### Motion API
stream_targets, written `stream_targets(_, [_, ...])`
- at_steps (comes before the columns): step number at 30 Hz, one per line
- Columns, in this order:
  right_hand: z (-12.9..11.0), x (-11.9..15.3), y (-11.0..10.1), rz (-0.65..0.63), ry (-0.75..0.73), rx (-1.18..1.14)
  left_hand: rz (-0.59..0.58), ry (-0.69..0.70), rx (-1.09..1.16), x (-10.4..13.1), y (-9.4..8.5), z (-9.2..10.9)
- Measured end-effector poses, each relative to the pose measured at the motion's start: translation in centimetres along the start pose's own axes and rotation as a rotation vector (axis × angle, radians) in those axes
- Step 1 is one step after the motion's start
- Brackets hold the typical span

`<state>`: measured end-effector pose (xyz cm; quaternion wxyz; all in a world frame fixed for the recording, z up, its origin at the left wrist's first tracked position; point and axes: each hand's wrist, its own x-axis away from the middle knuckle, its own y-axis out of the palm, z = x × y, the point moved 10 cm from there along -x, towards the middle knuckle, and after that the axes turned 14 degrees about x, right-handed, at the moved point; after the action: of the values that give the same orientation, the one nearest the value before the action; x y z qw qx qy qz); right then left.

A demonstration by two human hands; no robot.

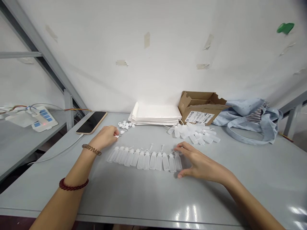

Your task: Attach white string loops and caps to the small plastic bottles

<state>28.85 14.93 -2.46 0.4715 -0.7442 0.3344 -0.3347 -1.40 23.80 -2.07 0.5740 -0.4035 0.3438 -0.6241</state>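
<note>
A row of small translucent squeeze bottles [146, 160] lies side by side across the middle of the table, necks pointing away from me, with thin white strips at their tops. At the row's right end my right hand [198, 161] has thumb and fingers spread around the last bottle [178, 162]; whether a fingertip touches it is unclear. My left hand [107, 136] is beyond the row's left end, its fingers pinched on a small white cap [116, 136]. Just past it, another white cap with a thin dark tip [122, 132] lies beside a little pile of white caps [126, 124].
More translucent bottles [194, 131] are heaped before an open cardboard box [203, 110]. A stack of white padded sheets [155, 113] stands against the wall. At left lies a phone [91, 122] with its cable; light blue cloth [247, 116] is at right.
</note>
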Motion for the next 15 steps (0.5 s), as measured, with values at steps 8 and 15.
stream_targets(8, [-0.1,0.1,0.1,0.039,-0.004,0.012,-0.019,0.003,-0.041,0.0,0.0,0.1])
stream_targets(15, [-0.8,0.2,-1.1,0.088,-0.037,0.030,-0.024,0.012,-0.040,0.2,0.0,0.2])
